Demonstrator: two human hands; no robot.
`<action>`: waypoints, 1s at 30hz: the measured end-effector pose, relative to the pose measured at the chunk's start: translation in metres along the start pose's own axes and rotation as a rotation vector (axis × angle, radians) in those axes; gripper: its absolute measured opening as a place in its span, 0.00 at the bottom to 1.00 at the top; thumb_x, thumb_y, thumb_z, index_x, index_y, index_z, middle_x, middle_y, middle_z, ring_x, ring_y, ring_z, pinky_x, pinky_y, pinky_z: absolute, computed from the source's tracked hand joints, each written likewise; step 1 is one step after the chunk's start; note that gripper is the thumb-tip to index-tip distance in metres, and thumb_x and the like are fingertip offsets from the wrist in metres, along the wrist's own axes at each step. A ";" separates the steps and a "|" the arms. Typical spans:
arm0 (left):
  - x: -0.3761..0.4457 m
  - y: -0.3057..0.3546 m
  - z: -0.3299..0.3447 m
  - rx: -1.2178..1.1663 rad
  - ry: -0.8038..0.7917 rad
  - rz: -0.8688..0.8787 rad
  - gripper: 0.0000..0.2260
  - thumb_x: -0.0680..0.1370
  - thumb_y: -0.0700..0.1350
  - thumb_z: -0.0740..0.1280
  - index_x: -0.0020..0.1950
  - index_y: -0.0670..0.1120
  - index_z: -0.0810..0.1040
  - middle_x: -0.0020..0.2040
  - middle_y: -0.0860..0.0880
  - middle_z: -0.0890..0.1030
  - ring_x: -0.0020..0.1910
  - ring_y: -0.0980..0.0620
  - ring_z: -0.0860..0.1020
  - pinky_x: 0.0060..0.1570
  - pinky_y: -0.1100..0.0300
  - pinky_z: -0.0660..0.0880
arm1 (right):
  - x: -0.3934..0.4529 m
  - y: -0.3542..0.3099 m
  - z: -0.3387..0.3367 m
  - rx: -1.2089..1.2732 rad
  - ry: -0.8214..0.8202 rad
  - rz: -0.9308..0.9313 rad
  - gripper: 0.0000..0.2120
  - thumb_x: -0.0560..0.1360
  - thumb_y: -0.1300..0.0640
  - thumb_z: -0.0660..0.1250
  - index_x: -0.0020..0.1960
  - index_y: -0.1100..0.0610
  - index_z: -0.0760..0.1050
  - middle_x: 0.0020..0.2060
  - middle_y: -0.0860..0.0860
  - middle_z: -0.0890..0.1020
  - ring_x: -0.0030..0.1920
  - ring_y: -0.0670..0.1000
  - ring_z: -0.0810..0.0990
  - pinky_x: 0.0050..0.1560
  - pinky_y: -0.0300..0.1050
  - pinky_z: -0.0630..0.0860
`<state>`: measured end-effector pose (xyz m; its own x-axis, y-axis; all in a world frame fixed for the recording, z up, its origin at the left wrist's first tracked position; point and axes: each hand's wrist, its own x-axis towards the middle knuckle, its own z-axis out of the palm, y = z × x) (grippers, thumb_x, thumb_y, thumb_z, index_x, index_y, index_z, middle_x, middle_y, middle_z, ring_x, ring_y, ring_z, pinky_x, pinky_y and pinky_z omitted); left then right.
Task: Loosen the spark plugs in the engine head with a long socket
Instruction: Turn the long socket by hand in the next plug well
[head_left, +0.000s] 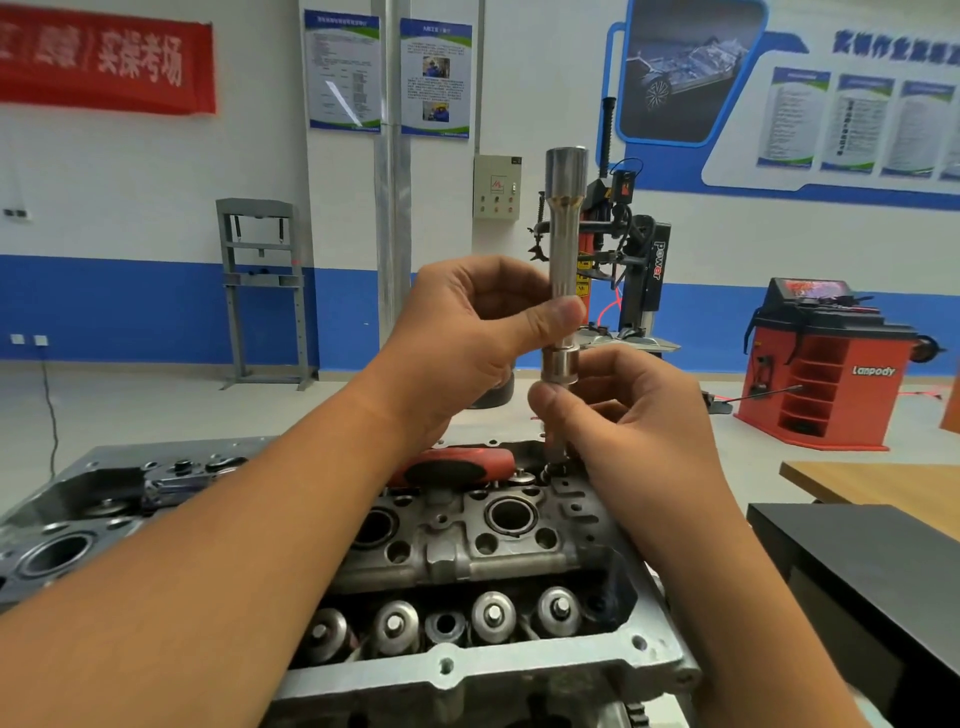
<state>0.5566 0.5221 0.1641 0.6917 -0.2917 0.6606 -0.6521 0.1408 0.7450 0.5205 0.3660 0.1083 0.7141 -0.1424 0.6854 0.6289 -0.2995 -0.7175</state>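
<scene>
A long silver socket (565, 244) stands upright in the air above the engine head (483, 551). My left hand (467, 338) grips its shaft, thumb across the front. Just below, my right hand (613, 410) pinches a thin extension bar (555, 447) that joins the socket's lower collar. The bar's lower end hangs near the head's far edge. A ratchet with a red and black handle (457, 465) lies on the far side of the head, partly hidden by my left wrist. Round spark plug wells (511, 517) open in the head's middle row.
A row of valve springs (441, 621) runs along the head's near side. A dark cover part (93, 499) lies to the left. A black bench (857, 561) and a wooden table (883, 480) stand on the right. A red wheel balancer (826, 364) and a tyre changer (639, 270) stand behind.
</scene>
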 end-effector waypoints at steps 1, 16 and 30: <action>0.000 -0.001 0.000 -0.006 -0.023 -0.014 0.09 0.72 0.49 0.75 0.50 0.47 0.84 0.45 0.45 0.88 0.31 0.52 0.75 0.28 0.61 0.70 | 0.000 -0.001 0.000 0.013 -0.041 0.002 0.04 0.76 0.56 0.76 0.47 0.48 0.82 0.38 0.49 0.86 0.37 0.52 0.85 0.41 0.49 0.84; 0.002 -0.003 0.001 -0.061 -0.090 -0.052 0.06 0.84 0.40 0.66 0.57 0.43 0.82 0.50 0.42 0.87 0.27 0.48 0.71 0.27 0.60 0.68 | 0.001 -0.001 0.000 -0.013 -0.077 -0.018 0.07 0.79 0.60 0.73 0.51 0.48 0.83 0.39 0.47 0.87 0.39 0.49 0.87 0.45 0.48 0.85; 0.002 -0.003 0.001 0.021 -0.048 -0.028 0.05 0.83 0.40 0.68 0.56 0.45 0.83 0.46 0.45 0.88 0.33 0.47 0.76 0.29 0.60 0.68 | 0.001 -0.002 0.000 0.064 -0.096 0.006 0.08 0.83 0.58 0.67 0.51 0.48 0.83 0.41 0.48 0.87 0.41 0.51 0.87 0.45 0.50 0.85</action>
<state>0.5598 0.5206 0.1628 0.6944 -0.3407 0.6339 -0.6395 0.1118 0.7606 0.5195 0.3666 0.1107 0.7421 -0.0518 0.6682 0.6407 -0.2378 -0.7300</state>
